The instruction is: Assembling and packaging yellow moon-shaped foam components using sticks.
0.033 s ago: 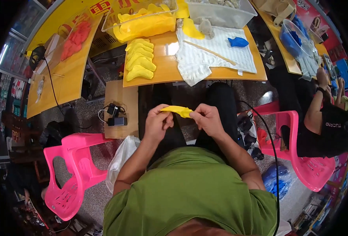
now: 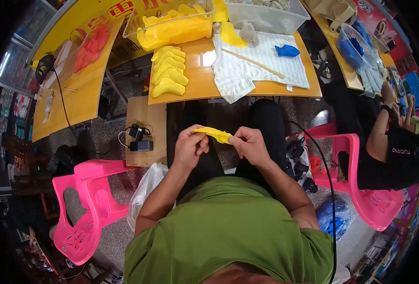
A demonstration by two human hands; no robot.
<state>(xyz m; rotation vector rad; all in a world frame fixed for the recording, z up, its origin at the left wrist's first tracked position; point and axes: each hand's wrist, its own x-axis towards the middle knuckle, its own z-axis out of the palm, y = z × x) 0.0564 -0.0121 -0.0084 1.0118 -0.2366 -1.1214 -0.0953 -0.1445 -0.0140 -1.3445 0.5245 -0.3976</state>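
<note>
I sit at an orange table (image 2: 200, 90) and hold a small yellow fabric piece (image 2: 214, 134) over my lap. My left hand (image 2: 189, 147) pinches its left end and my right hand (image 2: 250, 145) pinches its right end. On the table ahead lies a row of several similar yellow pieces (image 2: 168, 72). Behind them a clear bin (image 2: 176, 27) holds more yellow ones. A white striped cloth (image 2: 266, 71) to the right carries a thin wooden stick (image 2: 259, 64) and a blue fish-shaped piece (image 2: 287, 50).
A low wooden stool (image 2: 145, 118) with a black power adapter (image 2: 139, 142) stands at my left, beside a pink plastic chair (image 2: 88, 208). Another pink chair (image 2: 365, 194) and a seated person in black (image 2: 394, 146) are on my right. Red pieces (image 2: 92, 43) lie on the left table.
</note>
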